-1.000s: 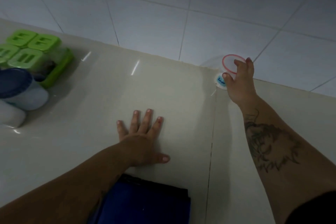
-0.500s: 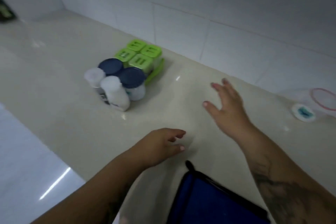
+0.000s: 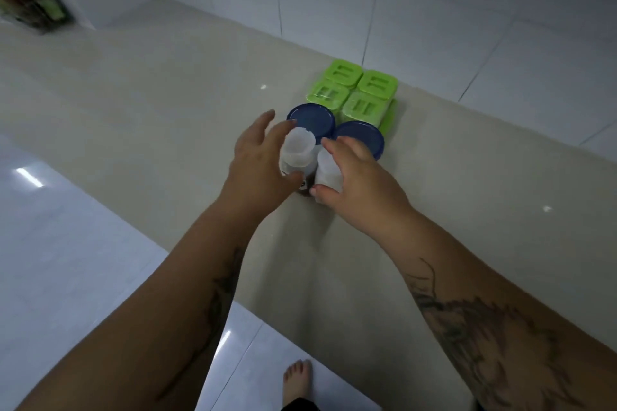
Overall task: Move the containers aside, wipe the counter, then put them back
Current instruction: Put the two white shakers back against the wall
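Note:
A cluster of containers stands on the beige counter (image 3: 167, 103). Two white-capped bottles are at its front: my left hand (image 3: 258, 163) wraps the left bottle (image 3: 297, 150), thumb in front and fingers behind. My right hand (image 3: 359, 183) closes on the right bottle (image 3: 329, 173), covering most of it. Behind them stand two jars with dark blue lids (image 3: 310, 120) (image 3: 362, 138). A green rack of several square green-lidded boxes (image 3: 354, 90) sits furthest back, near the wall.
White tiled wall (image 3: 434, 10) runs behind the counter. A dark object with green parts (image 3: 30, 0) stands at the far left corner. The counter's front edge runs diagonally; below it is white floor (image 3: 66, 260) and a bare foot (image 3: 297, 380).
The view has swung left onto the container cluster. Both hands have moved from the bare counter to the two white-capped bottles and closed around them. The blue cloth is out of view.

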Tool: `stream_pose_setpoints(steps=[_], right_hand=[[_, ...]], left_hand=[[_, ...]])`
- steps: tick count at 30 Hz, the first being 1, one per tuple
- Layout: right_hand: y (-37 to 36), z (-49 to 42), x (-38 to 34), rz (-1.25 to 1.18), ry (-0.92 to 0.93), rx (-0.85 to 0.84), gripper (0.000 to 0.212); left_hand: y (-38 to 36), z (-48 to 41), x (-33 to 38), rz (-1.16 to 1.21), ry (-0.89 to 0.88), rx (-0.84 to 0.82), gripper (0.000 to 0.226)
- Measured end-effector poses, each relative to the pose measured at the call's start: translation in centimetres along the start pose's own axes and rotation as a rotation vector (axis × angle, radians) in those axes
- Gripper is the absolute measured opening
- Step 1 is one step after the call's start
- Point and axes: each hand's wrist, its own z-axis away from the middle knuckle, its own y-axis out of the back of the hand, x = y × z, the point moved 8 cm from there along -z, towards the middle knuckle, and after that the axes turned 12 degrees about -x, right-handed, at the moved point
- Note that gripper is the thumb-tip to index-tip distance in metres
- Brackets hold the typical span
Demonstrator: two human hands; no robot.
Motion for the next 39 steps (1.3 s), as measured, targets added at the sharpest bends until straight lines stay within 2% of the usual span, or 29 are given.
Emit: stream_pose_setpoints(steps=[3, 6, 10, 15, 19, 23, 31, 35, 39], right_hand=[[-0.2, -0.2, -0.3, 0.046, -0.017, 0.048, 0.064], [0.0, -0.2, -0.4, 0.065, -0.024, 0.069, 0.053], [0.4, 0.6, 0.2, 0.037, -0.037, 0.041, 0.049], [1.7, 3.9, 3.0, -0.093, -0.052, -0.015, 0.045], [3.5, 7.7, 6.8, -0.170, -0.063, -0.031, 0.044], [6.9, 11.4, 12.1, -0.195, -0.099, -0.019, 0.043], [18.1, 17.1, 25.6, -0.045, -0.191, -0.006, 0.048], [23.5, 18.3, 32.5, 0.072, -0.262, 0.086, 0.056], [27.7, 18.6, 38.2, 0.121, -0.335, 0.202, 0.057]], left_hand=[[-1.7, -1.0, -0.6, 0.208, -0.017, -0.085, 0.071], [-2.4, -0.6, -1.1, 0.334, 0.002, -0.067, 0.058], [-1.8, -0.6, -1.6, 0.281, -0.004, -0.051, 0.049], [-1.2, -0.1, -0.7, 0.135, 0.006, -0.077, 0.064], [-1.0, 1.2, 2.1, 0.024, 0.025, -0.088, 0.063], [-3.4, 2.2, 8.6, -0.072, 0.035, -0.133, 0.060], [-15.8, -3.0, 25.3, -0.059, -0.073, -0.294, 0.060], [-21.1, -7.6, 33.1, -0.059, -0.137, -0.352, 0.060], [-25.5, -11.9, 39.4, -0.089, -0.188, -0.383, 0.063]])
